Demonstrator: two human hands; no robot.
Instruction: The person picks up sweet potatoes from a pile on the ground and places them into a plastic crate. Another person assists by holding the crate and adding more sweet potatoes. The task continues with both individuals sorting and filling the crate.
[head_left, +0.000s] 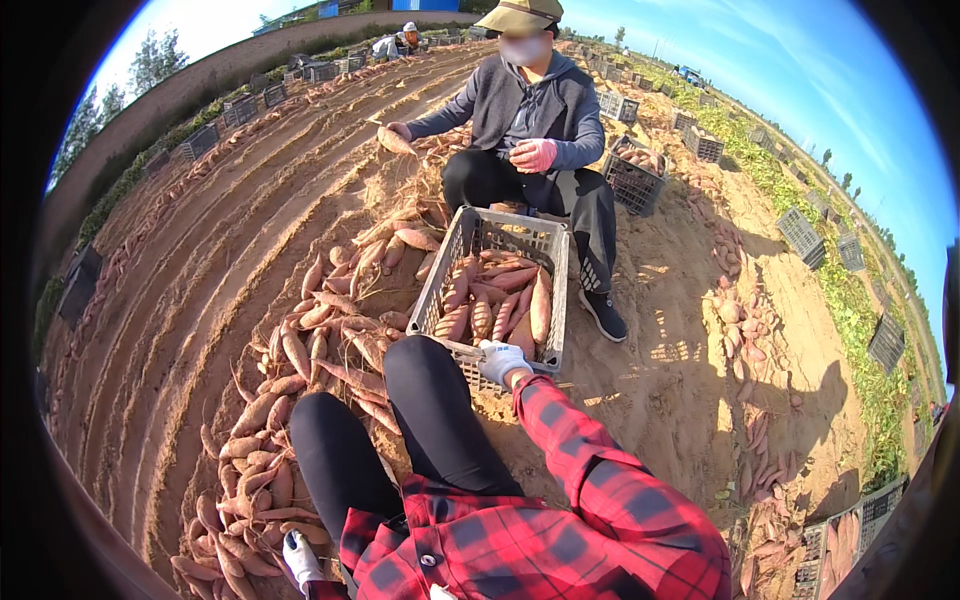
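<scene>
My right hand (502, 361), in a white glove, is at the near rim of a grey plastic crate (562, 300), its fingers closed over the edge. Sweet potatoes (514, 279) lie inside the crate. Down at the lower left, my left hand (301, 559), also in a white glove, touches the heap of sweet potatoes (255, 480) beside my leg; whether it grips one cannot be told. Facing me across the crate sits a person (517, 112) with a sweet potato (396, 141) in one hand and a pink glove on the other.
Behind the person stands a filled black crate (637, 174). Another crate (874, 510) holds sweet potatoes at the lower right. A row of sweet potatoes (739, 322) runs along the soil to the right. Farther off, a second person (397, 45) crouches near more crates (322, 71).
</scene>
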